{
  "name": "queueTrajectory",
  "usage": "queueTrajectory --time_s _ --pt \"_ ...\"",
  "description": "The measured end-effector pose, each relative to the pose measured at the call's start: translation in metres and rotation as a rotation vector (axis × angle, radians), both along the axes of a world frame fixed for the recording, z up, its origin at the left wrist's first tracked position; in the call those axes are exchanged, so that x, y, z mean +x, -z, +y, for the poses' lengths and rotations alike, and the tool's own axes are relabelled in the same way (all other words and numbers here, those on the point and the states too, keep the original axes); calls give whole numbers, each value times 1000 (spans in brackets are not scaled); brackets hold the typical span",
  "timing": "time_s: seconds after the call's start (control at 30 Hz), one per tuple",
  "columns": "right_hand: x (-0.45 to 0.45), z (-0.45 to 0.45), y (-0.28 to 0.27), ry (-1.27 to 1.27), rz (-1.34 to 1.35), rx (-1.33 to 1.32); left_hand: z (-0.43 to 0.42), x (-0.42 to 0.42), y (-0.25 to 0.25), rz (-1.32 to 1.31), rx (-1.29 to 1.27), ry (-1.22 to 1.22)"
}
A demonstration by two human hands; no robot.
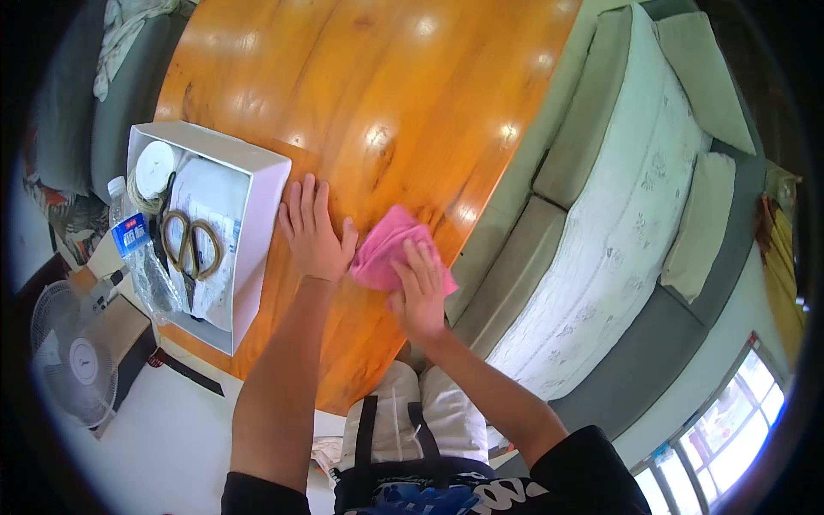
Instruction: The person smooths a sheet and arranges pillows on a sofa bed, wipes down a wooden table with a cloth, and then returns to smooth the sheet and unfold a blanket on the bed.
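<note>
A pink cloth (390, 249) lies bunched on the glossy wooden table (360, 86), near its right edge. My right hand (418, 287) rests on the cloth's lower right part, its fingers stretched over the fabric. Flat on the wood to the left is my left hand (316, 232), fingers spread, holding nothing, with its fingertips close to the right side of a white box (257, 232). Inside the box are scissors (206, 249) with brown handles, a white roll (156, 167), twine and papers.
A plastic bottle (137, 240) with a blue label leans over the box's left side. A fan (81, 356) stands at the lower left. Along the right runs a grey sofa (601, 369) with a pale cover and cushions. My legs are below the table's near edge.
</note>
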State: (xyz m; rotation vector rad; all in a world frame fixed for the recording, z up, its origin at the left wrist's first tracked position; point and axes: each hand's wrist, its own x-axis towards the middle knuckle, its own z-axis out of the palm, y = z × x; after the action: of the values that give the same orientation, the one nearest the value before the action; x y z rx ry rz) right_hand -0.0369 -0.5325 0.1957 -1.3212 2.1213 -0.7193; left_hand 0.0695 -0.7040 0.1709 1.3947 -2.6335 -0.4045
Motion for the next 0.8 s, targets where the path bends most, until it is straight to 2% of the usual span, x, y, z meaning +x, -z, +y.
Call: queueTrajectory --time_s 0.03,0.13,0.23,0.3,0.37,0.47,0.57,0.67,0.8 --pt "5 4 -2 16 -121 -69 0 1 5 8 -15 1" --pt "2 1 -35 380 -518 -94 -3 2 12 31 -64 12" --pt "-42 -7 -49 800 -1609 19 0 0 7 32 -60 4" --pt "-73 -26 -54 799 -1500 -199 -1 -2 5 30 -45 -1" --pt "-100 -37 -41 776 -831 -188 -1 -2 7 30 -57 -15" --pt "-130 -50 -31 465 -30 -207 0 -1 5 10 -36 -23" --pt "-106 -79 -22 137 203 -31 -2 -3 6 24 -36 -19" --pt "-64 -70 9 -53 452 121 -1 -2 6 35 -23 -19" --pt "-62 -44 8 -183 373 164 0 -1 3 47 -9 -17"
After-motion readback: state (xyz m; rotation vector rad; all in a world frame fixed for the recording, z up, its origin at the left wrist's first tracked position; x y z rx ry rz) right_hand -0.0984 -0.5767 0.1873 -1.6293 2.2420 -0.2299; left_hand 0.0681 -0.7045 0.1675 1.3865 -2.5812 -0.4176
